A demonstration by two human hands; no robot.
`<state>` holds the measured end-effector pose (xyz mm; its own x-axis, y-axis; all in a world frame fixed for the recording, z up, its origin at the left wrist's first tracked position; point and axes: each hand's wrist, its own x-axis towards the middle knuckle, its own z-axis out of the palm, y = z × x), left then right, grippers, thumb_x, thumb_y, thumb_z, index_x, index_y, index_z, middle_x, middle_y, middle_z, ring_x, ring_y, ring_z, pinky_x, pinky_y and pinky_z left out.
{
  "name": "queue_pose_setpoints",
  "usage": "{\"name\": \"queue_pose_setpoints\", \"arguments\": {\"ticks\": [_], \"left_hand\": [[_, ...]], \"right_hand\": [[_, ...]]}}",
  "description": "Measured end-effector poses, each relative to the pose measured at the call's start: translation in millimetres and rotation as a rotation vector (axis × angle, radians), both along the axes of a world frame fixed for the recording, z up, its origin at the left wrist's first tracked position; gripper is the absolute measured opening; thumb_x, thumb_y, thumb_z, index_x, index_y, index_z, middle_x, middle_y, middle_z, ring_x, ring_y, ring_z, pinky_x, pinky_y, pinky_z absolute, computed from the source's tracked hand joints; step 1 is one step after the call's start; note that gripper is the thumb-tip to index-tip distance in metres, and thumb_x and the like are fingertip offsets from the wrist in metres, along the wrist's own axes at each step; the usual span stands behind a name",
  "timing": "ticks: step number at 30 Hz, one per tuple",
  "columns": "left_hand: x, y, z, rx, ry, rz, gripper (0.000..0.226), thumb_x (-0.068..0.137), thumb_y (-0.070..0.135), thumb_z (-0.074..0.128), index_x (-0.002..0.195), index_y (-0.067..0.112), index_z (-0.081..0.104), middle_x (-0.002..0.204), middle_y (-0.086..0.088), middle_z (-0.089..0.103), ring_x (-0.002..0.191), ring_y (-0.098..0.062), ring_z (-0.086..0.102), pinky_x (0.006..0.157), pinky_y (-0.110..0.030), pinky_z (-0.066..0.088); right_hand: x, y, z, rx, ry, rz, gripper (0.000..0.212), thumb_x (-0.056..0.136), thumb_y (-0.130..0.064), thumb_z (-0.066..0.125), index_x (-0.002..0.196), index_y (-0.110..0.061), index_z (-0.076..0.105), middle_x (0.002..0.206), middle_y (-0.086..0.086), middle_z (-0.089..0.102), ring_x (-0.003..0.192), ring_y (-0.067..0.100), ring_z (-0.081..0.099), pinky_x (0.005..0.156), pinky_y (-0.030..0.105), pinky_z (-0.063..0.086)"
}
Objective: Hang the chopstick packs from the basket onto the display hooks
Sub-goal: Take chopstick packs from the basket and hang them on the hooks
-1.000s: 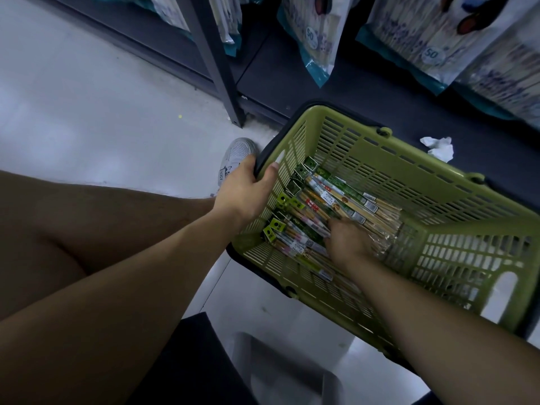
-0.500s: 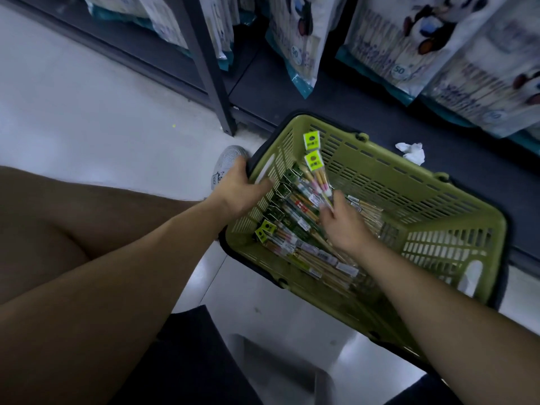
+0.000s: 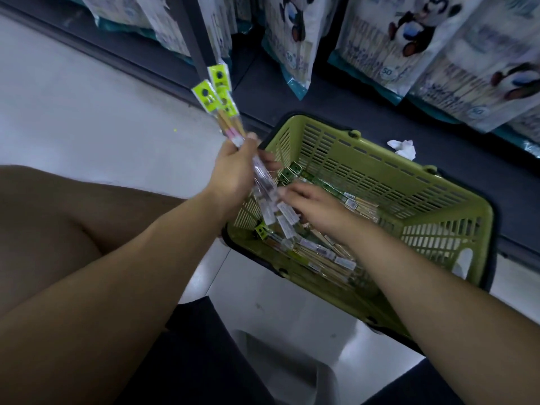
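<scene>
Both forearms are bare from wrist to the frame's edge: the left forearm (image 3: 131,273) comes in from 8 o'clock, the right forearm (image 3: 438,302) from 4 o'clock. The left hand (image 3: 233,173) and right hand (image 3: 315,209) are bare as well. A bare leg (image 3: 58,223) fills 9 o'clock. Dark cloth (image 3: 204,361), black or near it, shows at 6 o'clock, its cut unclear.

The left hand (image 3: 233,173) is lifted up, and its fingers curl round a bunch of chopstick packs (image 3: 225,112). The right hand (image 3: 312,209) is lower, palm down, with its fingers stretched out toward the bottom end of the bunch. Both arms are bare and reach forward. A bare bent leg (image 3: 58,214) shows on the left.
</scene>
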<state>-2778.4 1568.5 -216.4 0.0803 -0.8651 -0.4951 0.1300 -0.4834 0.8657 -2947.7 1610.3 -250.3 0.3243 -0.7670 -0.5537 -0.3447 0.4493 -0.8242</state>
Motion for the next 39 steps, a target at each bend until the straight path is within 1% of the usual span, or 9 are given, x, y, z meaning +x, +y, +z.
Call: {"name": "queue_pose_setpoints", "arguments": {"ticks": [2,4,7,12,20,24,26,33,39], "left_hand": [[12,-8,-1,0.018,0.011,0.077,0.025,0.104,0.035,0.053,0.100,0.010,0.052,0.064,-0.001,0.066,0.054,-0.023,0.066,0.056,-0.040,0.059],[17,-9,-4,0.037,-0.037,0.083,0.026,0.102,0.036,0.055,0.089,0.014,0.052,0.059,0.001,0.059,0.043,-0.017,0.051,0.045,-0.030,0.046],[19,-2,-12,0.072,-0.132,-0.057,0.023,0.100,0.036,0.059,0.092,0.015,0.056,0.060,-0.001,0.060,0.041,-0.015,0.045,0.041,-0.024,0.037],[19,1,-14,0.080,-0.154,-0.194,0.024,0.099,0.037,0.061,0.098,0.014,0.055,0.067,-0.007,0.065,0.045,-0.019,0.050,0.042,-0.025,0.038],[15,0,-14,0.077,-0.172,-0.219,0.026,0.101,0.036,0.059,0.098,0.012,0.053,0.068,-0.008,0.064,0.045,-0.022,0.049,0.043,-0.027,0.040],[14,-1,-14,0.075,-0.182,-0.234,0.026,0.101,0.037,0.059,0.099,0.012,0.054,0.068,-0.008,0.065,0.045,-0.022,0.050,0.043,-0.026,0.041],[13,-1,-13,0.075,-0.184,-0.244,0.025,0.102,0.036,0.059,0.100,0.011,0.055,0.068,-0.008,0.065,0.045,-0.021,0.050,0.043,-0.026,0.041],[11,-2,-9,0.064,-0.192,-0.265,0.026,0.105,0.033,0.056,0.103,0.007,0.055,0.067,-0.008,0.064,0.042,-0.020,0.050,0.041,-0.024,0.041],[11,-1,-8,0.064,-0.191,-0.271,0.023,0.105,0.033,0.056,0.105,0.010,0.056,0.067,-0.008,0.065,0.044,-0.020,0.050,0.042,-0.025,0.042]], "right_hand": [[-18,9,-29,0.043,0.160,-0.002,0.019,0.102,-0.043,0.057,0.102,-0.033,0.073,0.099,-0.010,0.073,0.087,0.009,0.064,0.073,0.027,0.045],[-33,25,-61,0.072,0.403,0.167,0.027,0.103,-0.033,0.058,0.122,-0.016,0.068,0.120,0.003,0.068,0.096,0.015,0.058,0.078,0.024,0.043],[-44,49,-90,0.138,0.587,0.307,0.033,0.101,-0.033,0.059,0.130,-0.017,0.063,0.126,0.005,0.065,0.105,0.021,0.061,0.088,0.030,0.048],[-36,63,-107,0.019,0.744,0.355,0.041,0.097,-0.030,0.063,0.136,-0.019,0.057,0.135,0.011,0.051,0.118,0.032,0.055,0.096,0.037,0.048],[-36,62,-113,0.007,0.767,0.429,0.035,0.094,-0.021,0.069,0.128,-0.018,0.060,0.125,0.010,0.063,0.108,0.028,0.060,0.086,0.035,0.051],[-35,65,-115,0.021,0.697,0.442,0.014,0.097,-0.022,0.065,0.111,-0.023,0.065,0.113,0.006,0.068,0.091,0.020,0.059,0.076,0.030,0.045],[-34,66,-117,0.056,0.618,0.384,0.007,0.098,-0.024,0.063,0.105,-0.024,0.065,0.108,0.004,0.068,0.091,0.019,0.061,0.079,0.033,0.052],[-32,61,-125,0.263,0.468,0.328,0.031,0.098,-0.040,0.064,0.123,-0.021,0.066,0.124,-0.001,0.062,0.109,0.022,0.061,0.088,0.033,0.048],[-37,61,-127,0.310,0.460,0.372,0.011,0.097,-0.040,0.066,0.091,-0.032,0.060,0.087,-0.011,0.060,0.081,0.008,0.058,0.062,0.025,0.039]]}}
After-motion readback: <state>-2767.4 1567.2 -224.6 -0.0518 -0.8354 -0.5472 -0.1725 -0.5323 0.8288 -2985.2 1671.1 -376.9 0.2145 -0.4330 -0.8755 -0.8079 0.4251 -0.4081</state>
